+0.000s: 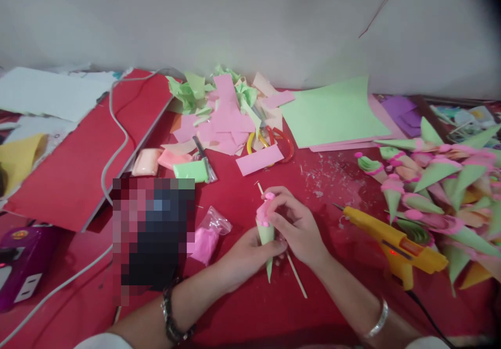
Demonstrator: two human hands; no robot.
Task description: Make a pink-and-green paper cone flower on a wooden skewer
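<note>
Glue gun [385, 237] right of cone [266, 239]; scraps [225, 114] behind.

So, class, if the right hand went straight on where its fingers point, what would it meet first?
The right hand touches the pink-topped green cone at once; beyond it, probably the pink paper strip.

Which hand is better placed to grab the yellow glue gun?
Right, probably. The glue gun lies beyond the right hand, which only pinches the pink top; the left hand grips the green cone and sits farther away.

A slim green paper cone [266, 239] — pink-capped — stands upright in the air, point downward.
</note>
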